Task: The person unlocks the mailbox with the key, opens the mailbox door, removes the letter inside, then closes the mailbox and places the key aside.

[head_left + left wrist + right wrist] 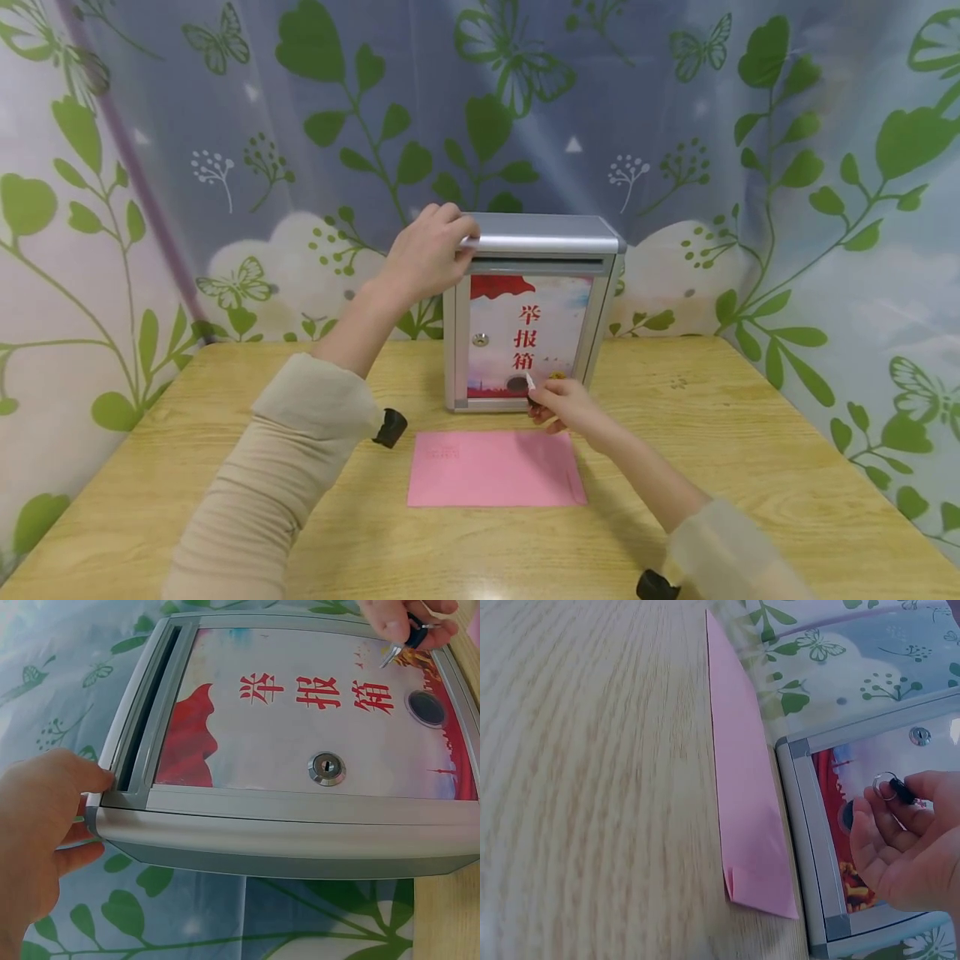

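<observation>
A silver metal suggestion box (536,233) with a slot under its lid stands upright at the back of the table. Its white and red front panel (262,735) carries red characters, a round keyhole lock (327,768) and a dark oval window (427,708). My left hand (433,250) holds the box's top left corner, thumb at the slot's end in the left wrist view. In front of the panel's lower part, my right hand (566,408) pinches a small key (391,654) by its black head; a metal ring (885,786) hangs from it. The key's tip is apart from the lock.
A pink envelope (495,471) lies flat on the wooden table (225,467), just in front of the box. Behind and at both sides hangs a curtain (360,150) printed with green leaves and butterflies. Black straps (390,427) show at the sleeve cuffs.
</observation>
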{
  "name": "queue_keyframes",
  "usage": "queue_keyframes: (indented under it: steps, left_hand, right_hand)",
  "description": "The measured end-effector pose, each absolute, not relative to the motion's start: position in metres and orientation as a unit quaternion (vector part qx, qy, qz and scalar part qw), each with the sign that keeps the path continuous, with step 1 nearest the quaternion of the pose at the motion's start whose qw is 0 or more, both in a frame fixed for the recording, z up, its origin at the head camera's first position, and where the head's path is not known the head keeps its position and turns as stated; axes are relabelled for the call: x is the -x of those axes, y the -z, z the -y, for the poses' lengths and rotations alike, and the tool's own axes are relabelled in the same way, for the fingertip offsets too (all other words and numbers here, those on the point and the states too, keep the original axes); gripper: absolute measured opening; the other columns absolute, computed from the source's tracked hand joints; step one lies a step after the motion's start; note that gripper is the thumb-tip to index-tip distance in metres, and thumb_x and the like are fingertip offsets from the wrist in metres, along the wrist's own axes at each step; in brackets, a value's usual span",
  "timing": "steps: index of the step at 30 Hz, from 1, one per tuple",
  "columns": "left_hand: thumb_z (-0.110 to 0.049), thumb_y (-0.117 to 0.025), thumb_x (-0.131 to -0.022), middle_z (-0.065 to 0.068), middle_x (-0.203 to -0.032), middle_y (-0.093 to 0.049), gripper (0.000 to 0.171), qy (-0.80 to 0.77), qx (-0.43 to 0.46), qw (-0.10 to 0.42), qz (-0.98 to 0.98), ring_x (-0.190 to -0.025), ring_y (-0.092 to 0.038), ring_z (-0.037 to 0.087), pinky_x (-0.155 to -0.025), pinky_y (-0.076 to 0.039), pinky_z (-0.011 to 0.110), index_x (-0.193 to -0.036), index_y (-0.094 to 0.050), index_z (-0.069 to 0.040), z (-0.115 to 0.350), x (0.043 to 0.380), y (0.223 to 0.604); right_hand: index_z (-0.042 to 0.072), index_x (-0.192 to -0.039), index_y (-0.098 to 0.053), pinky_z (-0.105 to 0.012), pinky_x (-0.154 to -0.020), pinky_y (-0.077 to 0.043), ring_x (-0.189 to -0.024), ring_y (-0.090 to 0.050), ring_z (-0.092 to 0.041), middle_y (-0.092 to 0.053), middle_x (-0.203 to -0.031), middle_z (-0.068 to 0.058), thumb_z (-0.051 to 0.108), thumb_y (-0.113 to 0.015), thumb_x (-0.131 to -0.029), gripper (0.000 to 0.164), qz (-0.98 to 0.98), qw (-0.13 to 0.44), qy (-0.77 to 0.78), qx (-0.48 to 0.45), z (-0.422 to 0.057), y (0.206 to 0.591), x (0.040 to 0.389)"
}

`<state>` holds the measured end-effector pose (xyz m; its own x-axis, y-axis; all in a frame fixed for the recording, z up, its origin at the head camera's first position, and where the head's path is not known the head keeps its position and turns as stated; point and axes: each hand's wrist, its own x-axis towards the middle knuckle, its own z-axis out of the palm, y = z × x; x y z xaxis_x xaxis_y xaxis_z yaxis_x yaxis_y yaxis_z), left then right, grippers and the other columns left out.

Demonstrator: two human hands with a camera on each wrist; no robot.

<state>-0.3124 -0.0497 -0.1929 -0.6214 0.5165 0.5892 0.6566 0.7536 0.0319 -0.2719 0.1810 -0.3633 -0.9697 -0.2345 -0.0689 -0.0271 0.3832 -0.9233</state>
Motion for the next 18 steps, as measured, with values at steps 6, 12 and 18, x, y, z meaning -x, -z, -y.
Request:
queue_keyframes:
  steps: [6, 12, 18]
  left_hand:
    - [-0.006, -0.053, -0.09, 0.011, -0.102, -0.054, 0.018, 0.134, 0.332, 0.278, 0.891, -0.097, -0.046, 0.028, -0.085, -0.041, 0.035, -0.105, -0.063, -0.004, 0.05, 0.312, 0.192]
    - [-0.003, -0.051, -0.089, 0.012, -0.105, -0.054, 0.021, 0.143, 0.333, 0.27, 0.892, -0.099, -0.044, 0.029, -0.086, -0.04, 0.036, -0.108, -0.061, -0.002, 0.05, 0.313, 0.194]
    - [-0.003, -0.051, -0.089, 0.012, -0.106, -0.053, 0.022, 0.141, 0.331, 0.27, 0.893, -0.098, -0.044, 0.028, -0.085, -0.04, 0.036, -0.109, -0.06, -0.003, 0.051, 0.313, 0.195]
  right_hand:
    - [-0.01, -0.1, -0.058, -0.028, -0.058, -0.05, -0.068, -0.057, -0.013, -0.063, -0.082, -0.006, 0.014, -0.047, -0.096, 0.026, -0.836, 0.114, 0.529, 0.092, -0.196, 0.366, 0.27]
    - [-0.011, -0.105, -0.058, -0.029, -0.059, -0.049, -0.068, -0.054, -0.012, -0.062, -0.082, -0.006, 0.012, -0.045, -0.096, 0.028, -0.844, 0.131, 0.511, 0.092, -0.214, 0.372, 0.269]
    - [-0.011, -0.095, -0.061, -0.024, -0.051, -0.04, -0.059, -0.043, -0.01, -0.052, -0.067, -0.003, 0.01, -0.046, -0.096, 0.026, -0.86, 0.138, 0.481, 0.101, -0.229, 0.378, 0.269]
